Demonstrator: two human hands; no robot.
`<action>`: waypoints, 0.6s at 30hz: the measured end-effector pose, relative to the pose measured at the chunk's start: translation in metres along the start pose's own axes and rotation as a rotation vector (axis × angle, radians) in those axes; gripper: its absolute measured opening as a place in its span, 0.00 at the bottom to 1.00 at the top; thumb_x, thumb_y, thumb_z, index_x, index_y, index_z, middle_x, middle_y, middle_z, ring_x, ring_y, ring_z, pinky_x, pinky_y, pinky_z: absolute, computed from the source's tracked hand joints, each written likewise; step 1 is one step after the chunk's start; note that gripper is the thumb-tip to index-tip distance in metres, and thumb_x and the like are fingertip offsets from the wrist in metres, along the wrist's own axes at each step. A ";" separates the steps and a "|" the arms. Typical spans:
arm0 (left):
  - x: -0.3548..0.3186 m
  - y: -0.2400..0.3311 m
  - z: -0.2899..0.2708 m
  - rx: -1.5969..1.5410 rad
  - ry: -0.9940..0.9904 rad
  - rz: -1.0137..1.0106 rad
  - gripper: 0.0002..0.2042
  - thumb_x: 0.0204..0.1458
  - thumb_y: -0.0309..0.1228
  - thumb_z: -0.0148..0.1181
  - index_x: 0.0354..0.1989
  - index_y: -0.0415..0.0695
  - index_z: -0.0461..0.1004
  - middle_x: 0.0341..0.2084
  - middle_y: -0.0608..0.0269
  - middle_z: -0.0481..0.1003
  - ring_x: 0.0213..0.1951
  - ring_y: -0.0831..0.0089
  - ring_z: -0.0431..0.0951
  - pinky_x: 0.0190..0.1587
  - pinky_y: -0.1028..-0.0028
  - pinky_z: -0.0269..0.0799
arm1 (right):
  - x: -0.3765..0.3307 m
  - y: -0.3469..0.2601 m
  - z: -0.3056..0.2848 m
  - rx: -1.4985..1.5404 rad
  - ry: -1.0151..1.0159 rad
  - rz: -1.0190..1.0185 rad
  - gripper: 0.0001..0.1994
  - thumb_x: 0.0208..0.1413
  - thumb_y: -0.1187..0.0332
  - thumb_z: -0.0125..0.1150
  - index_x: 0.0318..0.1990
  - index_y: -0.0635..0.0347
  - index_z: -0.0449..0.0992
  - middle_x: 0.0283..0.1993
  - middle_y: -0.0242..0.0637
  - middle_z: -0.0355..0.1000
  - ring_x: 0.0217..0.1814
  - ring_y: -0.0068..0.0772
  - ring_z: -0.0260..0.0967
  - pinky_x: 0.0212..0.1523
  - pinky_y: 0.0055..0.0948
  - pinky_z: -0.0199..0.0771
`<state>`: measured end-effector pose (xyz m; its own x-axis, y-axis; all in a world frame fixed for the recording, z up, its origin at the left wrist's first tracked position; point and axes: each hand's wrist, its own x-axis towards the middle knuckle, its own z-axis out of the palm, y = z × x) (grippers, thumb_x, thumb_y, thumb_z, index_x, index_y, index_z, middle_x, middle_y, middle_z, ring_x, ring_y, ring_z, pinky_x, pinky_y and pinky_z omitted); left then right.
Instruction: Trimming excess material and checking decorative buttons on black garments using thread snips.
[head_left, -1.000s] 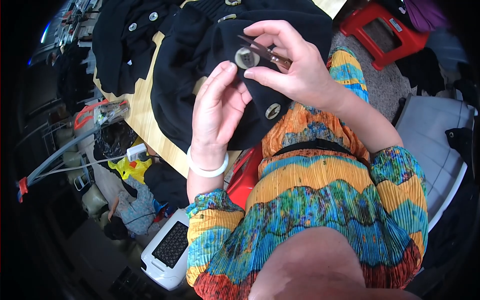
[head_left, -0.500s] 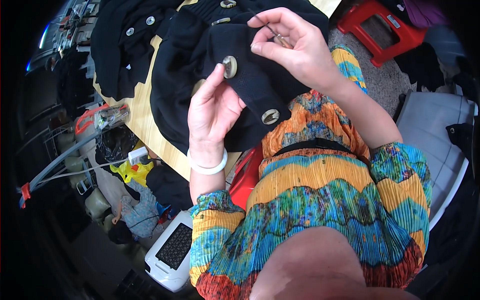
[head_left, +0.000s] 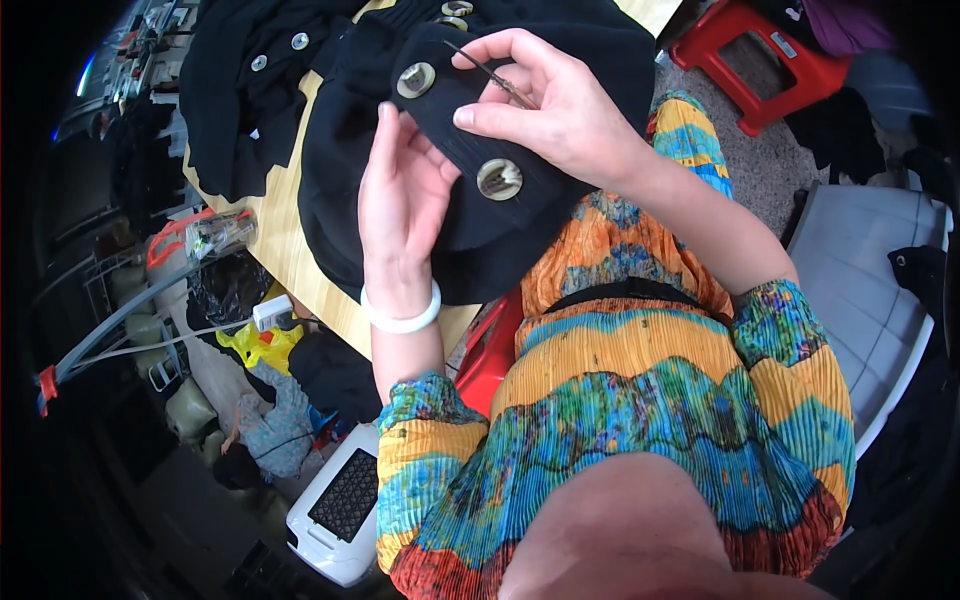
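Black knitted garment (head_left: 350, 200) with round marbled buttons (head_left: 500, 180), lying at twelve o'clock over pale wooden tabletop (head_left: 278, 238). Right hand (head_left: 570, 110): fingers curled round slim dark-bladed scissors (head_left: 500, 81), thumb and forefinger tips parted. Left hand (head_left: 400, 195): thumb raised apart, fingers at garment's edge, grip unclear; one button at three o'clock.

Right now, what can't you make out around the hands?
In the head view:
Handle end of the scissors: hidden inside the right hand.
Some fingertips of the left hand: behind the black garment.
The garment's far end: cut off by the top edge.
Thread on the button by the scissors' tip: too small.
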<state>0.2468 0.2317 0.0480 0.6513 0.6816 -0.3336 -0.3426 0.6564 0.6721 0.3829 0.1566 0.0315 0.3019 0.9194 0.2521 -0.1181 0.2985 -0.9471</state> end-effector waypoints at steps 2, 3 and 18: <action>-0.011 -0.001 -0.015 0.204 -0.091 0.023 0.17 0.57 0.38 0.39 0.39 0.35 0.67 0.30 0.56 0.72 0.32 0.70 0.74 0.33 0.76 0.71 | 0.004 -0.001 -0.002 0.031 -0.011 0.060 0.19 0.47 0.73 0.60 0.46 0.67 0.63 0.26 0.29 0.67 0.30 0.13 0.64 0.33 0.13 0.63; -0.017 -0.001 -0.019 0.335 -0.143 0.029 0.17 0.57 0.38 0.40 0.37 0.34 0.68 0.27 0.56 0.72 0.29 0.71 0.74 0.30 0.78 0.71 | 0.006 -0.002 -0.003 0.005 0.001 0.063 0.19 0.47 0.73 0.60 0.46 0.67 0.63 0.26 0.29 0.67 0.30 0.13 0.64 0.33 0.13 0.63; -0.020 -0.011 0.001 -0.233 0.010 -0.107 0.09 0.54 0.28 0.46 0.40 0.40 0.69 0.35 0.58 0.73 0.34 0.70 0.74 0.34 0.73 0.73 | -0.024 -0.019 0.001 -0.371 0.079 -0.269 0.22 0.37 0.69 0.65 0.43 0.59 0.66 0.29 0.35 0.68 0.31 0.27 0.71 0.32 0.21 0.72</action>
<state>0.2379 0.2102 0.0475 0.6856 0.6068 -0.4021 -0.4198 0.7809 0.4627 0.3768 0.1296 0.0443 0.3484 0.7951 0.4964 0.3163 0.3987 -0.8608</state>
